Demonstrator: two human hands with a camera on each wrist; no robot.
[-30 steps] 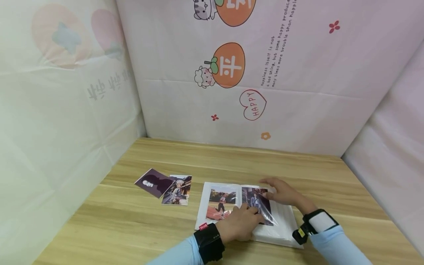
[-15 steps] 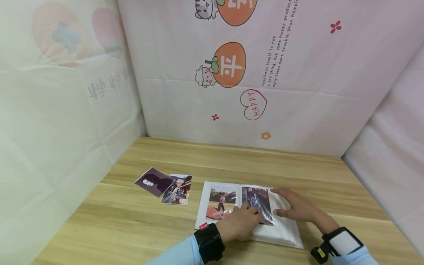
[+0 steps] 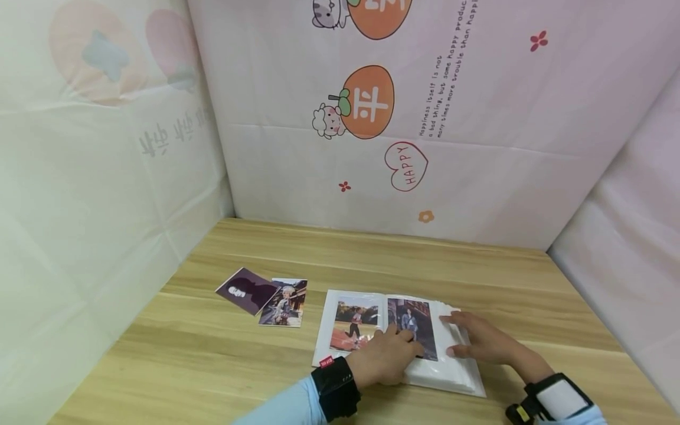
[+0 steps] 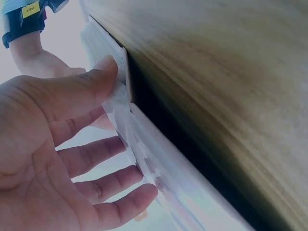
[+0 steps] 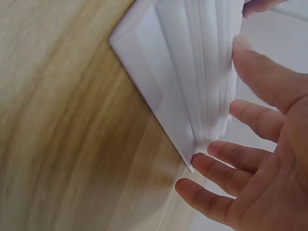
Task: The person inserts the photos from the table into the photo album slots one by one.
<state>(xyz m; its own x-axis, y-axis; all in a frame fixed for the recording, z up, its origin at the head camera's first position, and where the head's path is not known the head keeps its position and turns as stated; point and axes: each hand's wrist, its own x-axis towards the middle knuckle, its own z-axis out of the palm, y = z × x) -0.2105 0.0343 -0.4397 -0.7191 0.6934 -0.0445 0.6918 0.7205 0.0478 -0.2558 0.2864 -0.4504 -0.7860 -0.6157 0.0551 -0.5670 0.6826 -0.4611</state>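
An open white photo album [image 3: 450, 376] lies on the wooden table [image 3: 223, 360]. Its left page holds a photo of a person outdoors [image 3: 352, 323], and the right page holds a darker photo [image 3: 417, 316]. My left hand [image 3: 397, 347] rests flat across the album's lower middle, fingers straight on the pages; the left wrist view shows its spread fingers [image 4: 103, 159] against the album's edge [image 4: 159, 166]. Beside the dark photo, my right hand [image 3: 467, 337] lies flat on the right page. Its fingertips [image 5: 211, 156] touch the edge of the page stack [image 5: 202, 72].
Two loose photos lie left of the album: a dark purple one [image 3: 245, 290] and a colourful one [image 3: 285, 303], slightly overlapping. Printed fabric walls [image 3: 372, 118] close in the table at the back, left and right. Bare wood [image 3: 372, 260] stretches behind the album.
My right hand slid from the top of the right page down and toward me across it. The shiny sleeve over the dark photo now lies flat. My left hand stayed put.
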